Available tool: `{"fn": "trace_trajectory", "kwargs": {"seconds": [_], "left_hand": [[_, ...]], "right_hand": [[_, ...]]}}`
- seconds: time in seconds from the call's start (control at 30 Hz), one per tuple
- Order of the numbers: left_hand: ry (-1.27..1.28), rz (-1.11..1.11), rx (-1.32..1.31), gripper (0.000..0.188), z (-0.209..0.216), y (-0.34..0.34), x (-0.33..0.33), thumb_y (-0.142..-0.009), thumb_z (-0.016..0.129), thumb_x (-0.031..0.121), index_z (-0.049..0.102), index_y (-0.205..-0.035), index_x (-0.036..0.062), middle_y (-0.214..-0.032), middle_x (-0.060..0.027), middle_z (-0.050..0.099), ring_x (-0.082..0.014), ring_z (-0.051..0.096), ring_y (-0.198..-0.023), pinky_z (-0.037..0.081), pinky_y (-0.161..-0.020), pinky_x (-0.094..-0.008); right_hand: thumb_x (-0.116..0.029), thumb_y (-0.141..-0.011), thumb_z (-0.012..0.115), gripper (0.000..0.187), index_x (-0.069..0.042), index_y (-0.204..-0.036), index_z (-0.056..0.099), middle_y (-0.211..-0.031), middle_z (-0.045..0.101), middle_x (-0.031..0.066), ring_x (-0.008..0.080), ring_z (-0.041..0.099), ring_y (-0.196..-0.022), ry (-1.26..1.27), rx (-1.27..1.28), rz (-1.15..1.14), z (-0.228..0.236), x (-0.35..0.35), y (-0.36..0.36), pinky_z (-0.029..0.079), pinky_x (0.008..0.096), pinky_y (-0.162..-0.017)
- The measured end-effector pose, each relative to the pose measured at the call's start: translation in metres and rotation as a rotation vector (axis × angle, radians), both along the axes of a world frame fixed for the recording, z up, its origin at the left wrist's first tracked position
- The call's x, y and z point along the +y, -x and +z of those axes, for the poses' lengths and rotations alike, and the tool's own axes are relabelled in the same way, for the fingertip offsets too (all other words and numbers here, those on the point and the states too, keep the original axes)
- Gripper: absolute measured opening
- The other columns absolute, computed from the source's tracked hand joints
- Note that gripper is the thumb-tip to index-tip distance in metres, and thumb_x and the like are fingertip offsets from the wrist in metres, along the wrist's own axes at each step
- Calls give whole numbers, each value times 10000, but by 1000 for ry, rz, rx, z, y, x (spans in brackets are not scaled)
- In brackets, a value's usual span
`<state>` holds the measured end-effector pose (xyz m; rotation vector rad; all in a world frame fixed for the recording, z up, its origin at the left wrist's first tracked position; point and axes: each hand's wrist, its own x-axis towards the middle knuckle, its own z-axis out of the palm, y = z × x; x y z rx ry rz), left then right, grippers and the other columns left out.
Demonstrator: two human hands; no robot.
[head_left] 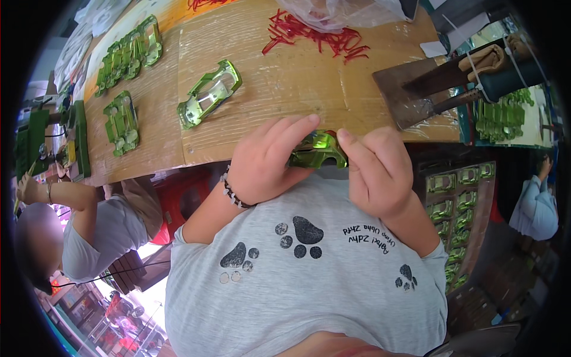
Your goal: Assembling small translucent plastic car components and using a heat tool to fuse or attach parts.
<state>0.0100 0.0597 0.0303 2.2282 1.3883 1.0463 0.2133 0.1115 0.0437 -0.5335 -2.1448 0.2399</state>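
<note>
Close to my body, at the table's near edge, my left hand [267,156] is closed around a shiny green toy car body [318,153]. My right hand [380,169] has its fingers curled, with the thumb and forefinger pinched at the car body's right end. What lies in that pinch is hidden; a bit of red shows on the body beside it. Farther off to the left, another green car body [209,95] with clear windows lies by itself on the table.
Rows of green car bodies [129,56] stand at the far left, near a smaller group [122,124]. Thin red strips [318,37] lie by a plastic bag [345,13]. A metal fixture [410,92] occupies the right. A tray [476,238] of green parts is at lower right. Co-workers sit both sides.
</note>
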Motion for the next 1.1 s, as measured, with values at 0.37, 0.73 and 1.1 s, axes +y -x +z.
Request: {"fn": "trace_trajectory", "kwargs": {"seconds": [0.37,0.73,1.1], "left_hand": [[125,-73,-72,769,6,2,1,-574,790,80,527,-1297,107,-1059,-98,603,-281,618,-872,522,-714,-344],[665,-327,-785,850,-2,-34,11,-723,815,112,327,-1411,6,-1235,-105,546,-185,521,-1162,432,-980,-314],[1517,-282,-894,702,21,-71,38,-937,604,241,232,-1457,-48,-1298,-135,516,-197,542,-1173,433,-995,-332]], "right_hand": [[-8,-882,632,222,-13,-1103,629,-830,536,72,180,539,-734,718,191,239,-1,-4,-12,432,270,-643],[-385,-690,873,868,-25,-1334,417,-1356,409,171,199,579,-943,467,121,105,-2,-21,-34,497,292,-753],[-189,-699,849,1121,-64,-1461,35,-1474,252,149,229,538,-1161,1234,555,67,-43,-50,-61,510,349,-895]]}}
